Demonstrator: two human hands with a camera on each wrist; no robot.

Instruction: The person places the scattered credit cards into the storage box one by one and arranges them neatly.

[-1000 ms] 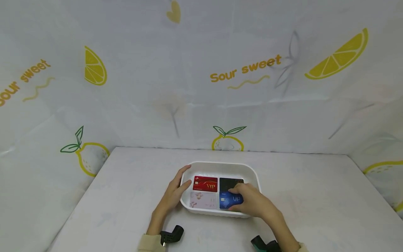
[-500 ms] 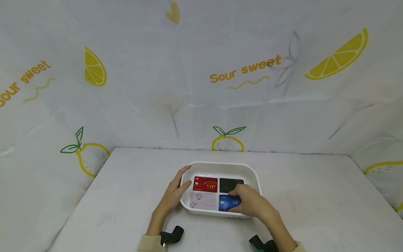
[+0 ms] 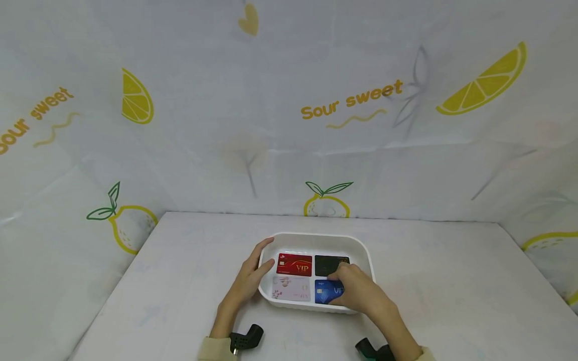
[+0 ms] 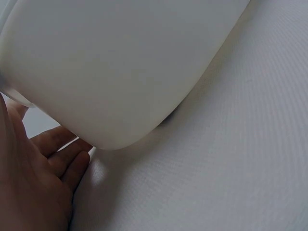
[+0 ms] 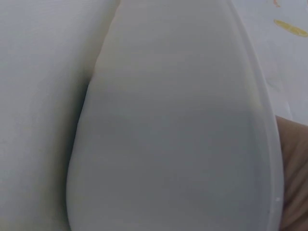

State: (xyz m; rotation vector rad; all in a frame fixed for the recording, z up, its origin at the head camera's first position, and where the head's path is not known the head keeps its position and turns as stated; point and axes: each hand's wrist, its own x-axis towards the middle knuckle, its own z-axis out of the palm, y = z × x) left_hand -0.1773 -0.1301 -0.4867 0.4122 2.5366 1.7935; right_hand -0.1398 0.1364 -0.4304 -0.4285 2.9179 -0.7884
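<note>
A white tray (image 3: pixel 316 235) sits on the table (image 3: pixel 442 296) and holds several cards: a red VIP card (image 3: pixel 294 264), a black card (image 3: pixel 331 264), a pale pink card (image 3: pixel 291 289) and a blue VIP card (image 3: pixel 326 292). My left hand (image 3: pixel 250 275) rests with straight fingers against the tray's left rim, thumb at the rim. The left wrist view shows those fingers (image 4: pixel 62 159) beside the tray's outer wall (image 4: pixel 120 72). My right hand (image 3: pixel 358 291) reaches into the near right corner, fingers curled on the blue card's right end. The right wrist view shows mostly the tray wall (image 5: pixel 168 134).
Lemon-print cloth (image 3: pixel 352 100) walls in the table at the back and on both sides. Black wrist camera mounts (image 3: pixel 246 338) show at the bottom edge. Bare white tabletop lies left and right of the tray.
The right hand has lowered the blue card a little nearer and flatter into the tray's near right corner. The left hand and the tray have stayed put.
</note>
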